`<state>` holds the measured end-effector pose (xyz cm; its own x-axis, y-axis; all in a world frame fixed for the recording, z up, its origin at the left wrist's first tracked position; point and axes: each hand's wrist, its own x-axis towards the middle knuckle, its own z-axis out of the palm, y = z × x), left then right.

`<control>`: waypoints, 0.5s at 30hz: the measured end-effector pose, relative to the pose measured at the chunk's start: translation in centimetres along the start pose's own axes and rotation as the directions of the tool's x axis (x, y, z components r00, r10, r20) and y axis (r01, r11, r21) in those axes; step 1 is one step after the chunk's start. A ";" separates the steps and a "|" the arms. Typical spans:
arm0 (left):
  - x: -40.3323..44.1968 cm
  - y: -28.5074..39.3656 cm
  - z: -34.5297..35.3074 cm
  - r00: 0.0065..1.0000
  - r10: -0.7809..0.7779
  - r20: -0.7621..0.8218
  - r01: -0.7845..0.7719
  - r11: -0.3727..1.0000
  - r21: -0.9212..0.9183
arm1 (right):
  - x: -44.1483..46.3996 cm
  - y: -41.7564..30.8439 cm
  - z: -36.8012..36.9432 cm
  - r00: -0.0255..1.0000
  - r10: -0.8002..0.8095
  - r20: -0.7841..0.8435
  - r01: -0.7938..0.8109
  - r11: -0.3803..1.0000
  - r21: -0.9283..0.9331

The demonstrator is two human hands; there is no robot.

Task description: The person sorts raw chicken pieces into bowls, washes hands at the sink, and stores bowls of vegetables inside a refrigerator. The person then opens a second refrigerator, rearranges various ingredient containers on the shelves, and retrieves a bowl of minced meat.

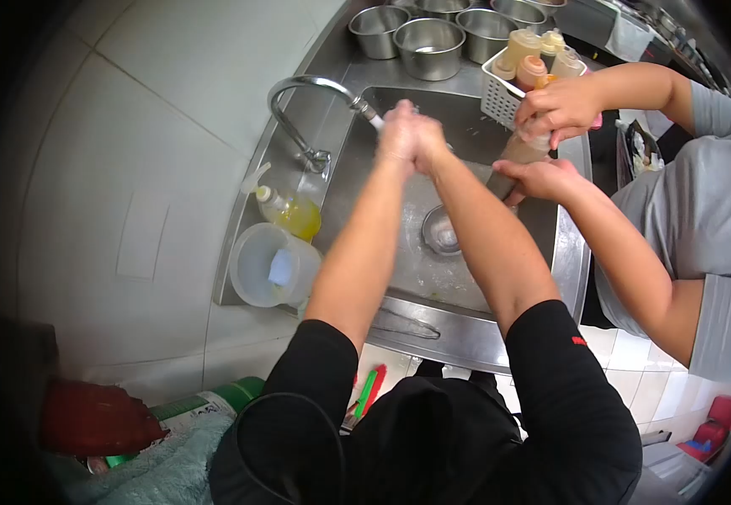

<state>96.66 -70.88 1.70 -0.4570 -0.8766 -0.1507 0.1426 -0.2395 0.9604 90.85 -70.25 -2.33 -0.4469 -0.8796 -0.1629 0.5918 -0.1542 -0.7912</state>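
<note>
My left hand [396,136] and my right hand [427,141] are pressed together over the sink basin [361,181], just beside the mouth of the curved faucet [323,82]. Their fingers are closed round each other and a little blurred. They look wet. A small shiny spot shows at the fingertips; I cannot make out whether it is water or an object. Below my right forearm lies a round metal piece [441,231] on the wet basin floor, partly covered by the arm.
At right, a co-worker's hands [550,172] hold a clear bottle [527,149] over the basin. A white basket [497,101] of squeeze bottles stands on the far rim, near several steel pots [429,49]. Left: a yellow soap pump bottle [296,215] and a plastic pitcher [256,269].
</note>
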 end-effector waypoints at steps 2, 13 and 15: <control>-1.1 -0.3 -0.1 0.989 0.151 -0.009 -0.150 0.988 0.028 | 0.9 -0.1 -0.7 0.993 -0.014 -0.117 0.006 0.997 -0.076; 2.1 -19.6 -7.7 0.494 -0.648 0.580 -0.860 -0.263 0.438 | -14.9 5.5 -13.7 0.968 0.200 0.152 0.143 0.059 -0.988; -2.2 -20.8 -6.2 0.537 -0.706 0.461 -0.668 -0.022 0.744 | -20.6 0.1 -12.7 0.946 0.322 -0.045 -0.025 -0.066 -0.997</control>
<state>100.13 -66.59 -19.38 -0.7511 -0.1094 -0.6510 -0.3511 0.9014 0.2535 91.63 -46.41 -6.53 -0.2624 -0.8611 -0.4356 -0.6969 0.4813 -0.5317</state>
